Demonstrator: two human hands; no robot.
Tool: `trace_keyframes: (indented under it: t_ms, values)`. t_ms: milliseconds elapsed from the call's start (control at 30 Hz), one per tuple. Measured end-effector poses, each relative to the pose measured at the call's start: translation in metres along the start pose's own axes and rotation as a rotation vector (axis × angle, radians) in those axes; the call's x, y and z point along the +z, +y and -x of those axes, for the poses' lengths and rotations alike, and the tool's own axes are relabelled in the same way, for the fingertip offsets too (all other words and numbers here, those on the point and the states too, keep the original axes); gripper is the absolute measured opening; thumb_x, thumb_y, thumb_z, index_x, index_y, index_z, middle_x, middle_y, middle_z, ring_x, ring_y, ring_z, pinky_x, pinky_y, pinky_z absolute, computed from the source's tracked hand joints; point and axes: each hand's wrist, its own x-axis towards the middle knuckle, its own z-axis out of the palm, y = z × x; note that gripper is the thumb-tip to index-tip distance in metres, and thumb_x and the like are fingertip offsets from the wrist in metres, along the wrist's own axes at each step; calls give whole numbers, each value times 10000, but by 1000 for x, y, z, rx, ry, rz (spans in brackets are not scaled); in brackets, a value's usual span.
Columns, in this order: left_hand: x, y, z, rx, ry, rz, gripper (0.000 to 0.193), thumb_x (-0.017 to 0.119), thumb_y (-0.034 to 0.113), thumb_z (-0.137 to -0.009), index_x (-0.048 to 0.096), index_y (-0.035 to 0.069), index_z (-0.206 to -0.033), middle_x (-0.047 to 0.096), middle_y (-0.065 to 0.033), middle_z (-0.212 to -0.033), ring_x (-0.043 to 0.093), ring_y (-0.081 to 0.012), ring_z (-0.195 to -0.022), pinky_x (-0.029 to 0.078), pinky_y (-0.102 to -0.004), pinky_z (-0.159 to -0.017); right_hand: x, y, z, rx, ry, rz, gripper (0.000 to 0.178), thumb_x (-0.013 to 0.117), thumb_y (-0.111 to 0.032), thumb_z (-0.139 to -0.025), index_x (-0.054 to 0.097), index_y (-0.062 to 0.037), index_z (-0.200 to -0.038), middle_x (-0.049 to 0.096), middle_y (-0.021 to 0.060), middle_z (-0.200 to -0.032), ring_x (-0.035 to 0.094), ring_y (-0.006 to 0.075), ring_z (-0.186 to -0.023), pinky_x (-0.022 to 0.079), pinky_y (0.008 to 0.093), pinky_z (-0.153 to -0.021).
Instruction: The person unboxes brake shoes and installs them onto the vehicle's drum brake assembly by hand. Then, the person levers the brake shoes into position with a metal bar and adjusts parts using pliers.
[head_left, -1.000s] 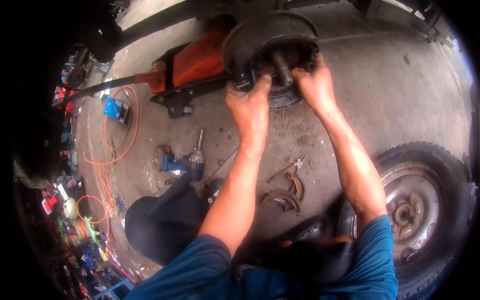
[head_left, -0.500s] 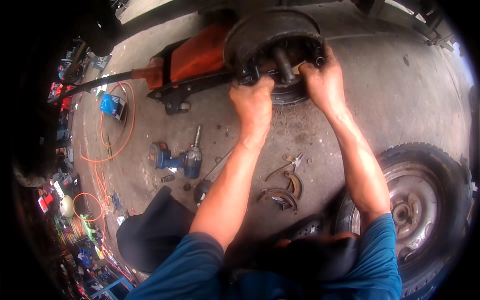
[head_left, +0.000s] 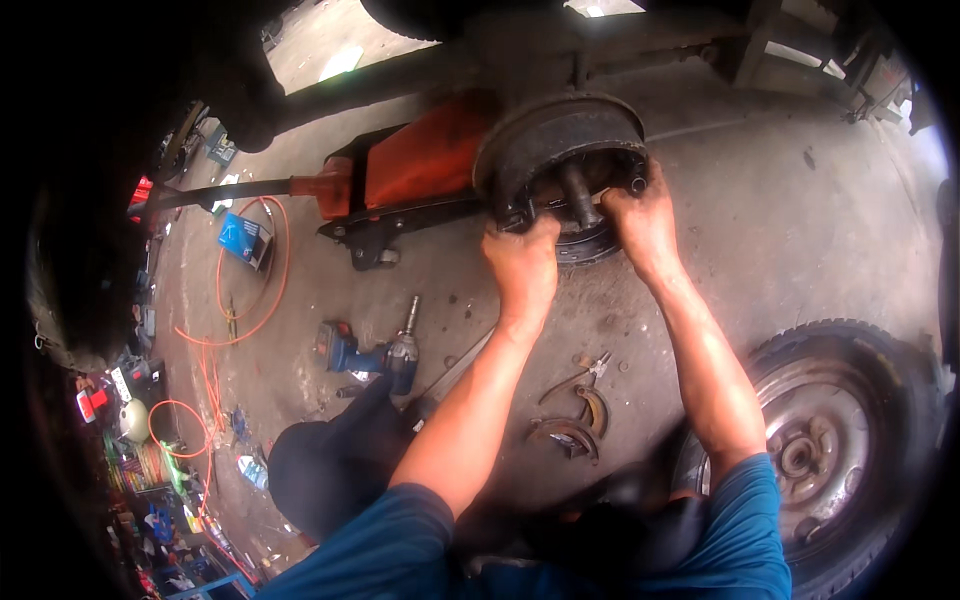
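Note:
A round, dark, greasy wheel brake assembly (head_left: 555, 135) hangs under the vehicle, with a stub axle (head_left: 578, 195) sticking out of its middle. My left hand (head_left: 522, 262) grips the lower left of the assembly, its thumb on top and the other fingers mostly hidden. On the lower right side, my right hand (head_left: 640, 220) holds it with fingers curled behind the edge. The exact parts pinched between my fingers are hard to make out. Below my hands, two curved brake shoes (head_left: 595, 410) lie on the floor beside a pair of pliers (head_left: 598, 366).
A red floor jack (head_left: 420, 155) stands left of the brake. A cordless impact wrench (head_left: 375, 358) lies on the concrete near my left knee, and a blue box (head_left: 243, 238) sits by an orange air hose (head_left: 285, 265). A removed wheel (head_left: 880, 400) lies at right.
The whole scene sits lower in the picture as the view has tilted up. Both hands keep their hold on the brake assembly, with only slight shifts of the fingers.

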Motion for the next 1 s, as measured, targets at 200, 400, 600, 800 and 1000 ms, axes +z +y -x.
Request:
trace_keyframes:
  t_ms: [200, 400, 600, 800, 1000]
  values:
    - [0, -5, -2, 58, -15, -23, 187, 598, 26, -708, 583, -42, -881, 601, -37, -736, 535, -101, -707, 445, -268, -668, -2, 1, -3, -4, -6, -117, 572, 626, -199, -767, 418, 62, -1231, 573, 229, -1126, 570, 292, -1041, 453, 344, -879]
    - [5, -20, -4, 90, 13, 28, 193, 610, 31, -705, 573, -40, -881, 602, -52, -748, 533, -110, -709, 449, -279, -675, -1, 13, -4, -16, 37, -48, 592, 561, -64, -688, 409, 58, -1247, 566, 223, -1133, 568, 300, -1036, 455, 351, -874]
    - [4, -16, -2, 105, 43, -52, 149, 609, 34, -700, 571, -32, -829, 591, -51, -704, 529, -116, -673, 450, -284, -667, -3, 1, -2, -16, 17, -52, 611, 561, -73, -694, 406, 20, -1277, 570, 223, -1127, 566, 304, -1044, 455, 356, -883]
    - [10, 10, 7, -73, 34, 56, 90, 588, 16, -699, 580, -36, -772, 585, -32, -679, 518, -106, -637, 439, -279, -625, -11, -6, -4, 51, -47, -26, 636, 576, -108, -683, 397, 62, -1269, 582, 234, -1109, 585, 314, -1019, 461, 355, -873]
    - [2, 18, 6, -345, 21, 85, 41, 585, 11, -700, 575, -28, -698, 554, 0, -662, 490, -83, -614, 392, -270, -564, -7, -25, 0, 83, -80, -9, 650, 625, -196, -729, 393, 85, -1267, 595, 238, -1088, 590, 295, -1012, 468, 358, -859]
